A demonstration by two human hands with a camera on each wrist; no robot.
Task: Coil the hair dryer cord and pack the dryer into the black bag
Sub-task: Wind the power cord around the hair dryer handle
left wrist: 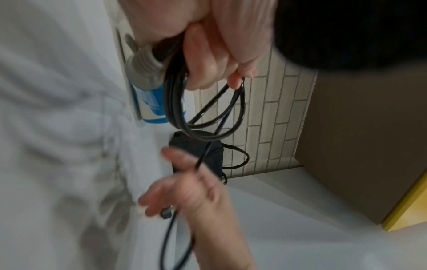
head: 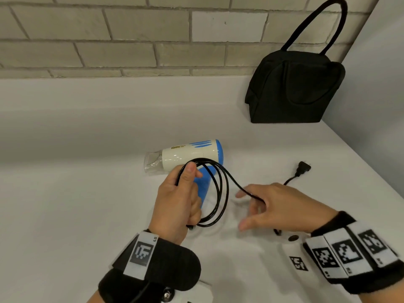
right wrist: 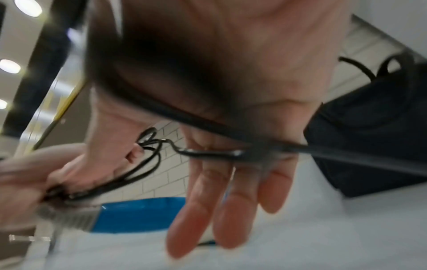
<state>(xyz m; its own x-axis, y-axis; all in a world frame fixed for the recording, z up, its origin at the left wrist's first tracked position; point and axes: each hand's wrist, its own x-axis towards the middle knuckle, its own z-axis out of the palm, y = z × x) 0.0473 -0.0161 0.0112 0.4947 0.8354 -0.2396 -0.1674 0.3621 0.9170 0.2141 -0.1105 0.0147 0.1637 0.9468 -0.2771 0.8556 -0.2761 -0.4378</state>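
A cream and blue hair dryer (head: 190,153) lies on the white counter (head: 87,193), nozzle to the left. My left hand (head: 175,200) grips its blue handle together with a few loops of the black cord (head: 223,193); the left wrist view shows those loops (left wrist: 208,118) hanging from the curled fingers. From the coil the cord runs right across my right hand (head: 273,206), whose fingers (right wrist: 231,201) are spread and fairly straight. The plug (head: 302,168) lies on the counter beyond that hand. The black bag (head: 293,90) stands at the back right, closed as far as I can see.
A pale brick wall (head: 131,36) runs behind the counter. The bag's long handle (head: 317,25) stands up against it. A white side wall (head: 382,84) closes the counter on the right.
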